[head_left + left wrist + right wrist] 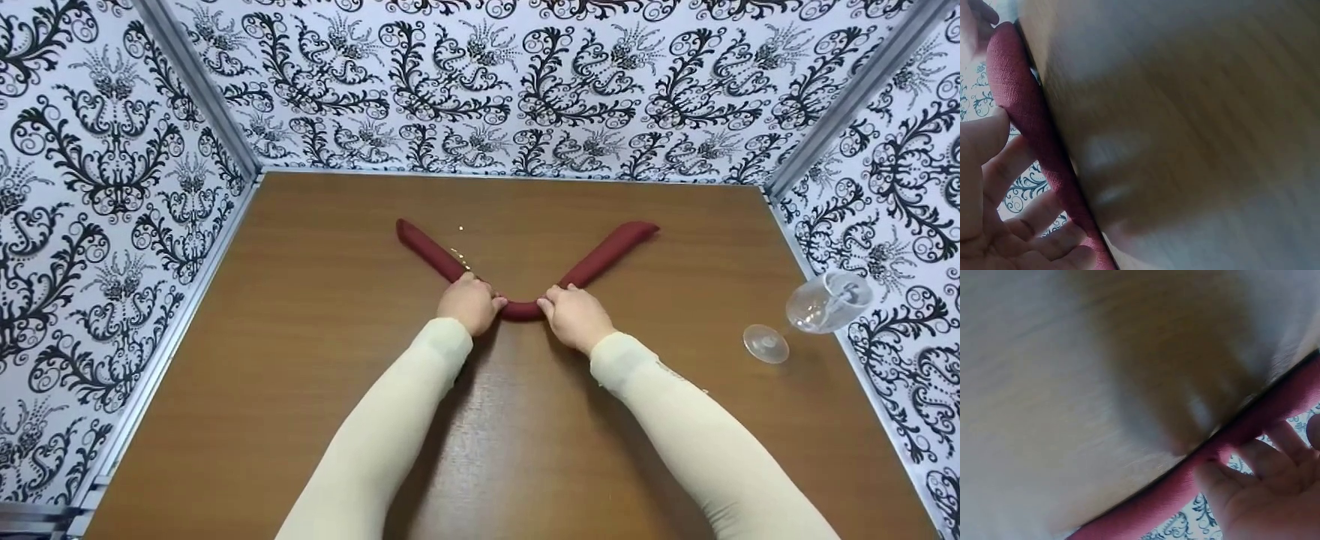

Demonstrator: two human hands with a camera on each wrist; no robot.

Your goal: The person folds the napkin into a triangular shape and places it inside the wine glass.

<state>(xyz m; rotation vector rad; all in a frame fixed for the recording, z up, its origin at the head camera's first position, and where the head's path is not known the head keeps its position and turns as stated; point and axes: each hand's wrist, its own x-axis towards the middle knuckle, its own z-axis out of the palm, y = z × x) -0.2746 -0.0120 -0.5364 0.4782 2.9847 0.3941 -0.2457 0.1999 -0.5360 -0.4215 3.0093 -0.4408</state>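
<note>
A dark red cloth napkin (523,310), rolled into a long tube, lies on the table bent into a wide U with its ends pointing away. My left hand (470,304) grips the roll just left of the bend. On the other side of the bend, my right hand (577,318) pinches it between thumb and fingers. Up close in the left wrist view, the thumb and fingers touch the rolled cloth (1022,90) along its length. In the right wrist view, fingertips rest against the roll (1145,512), its lower edge close to the tabletop.
A clear stemmed wine glass (829,301) stands near the table's right edge. Behind the left arm of the napkin are small shiny specks (460,256) on the brown wooden table (300,360). Black-and-white patterned panels (480,82) enclose the back and sides.
</note>
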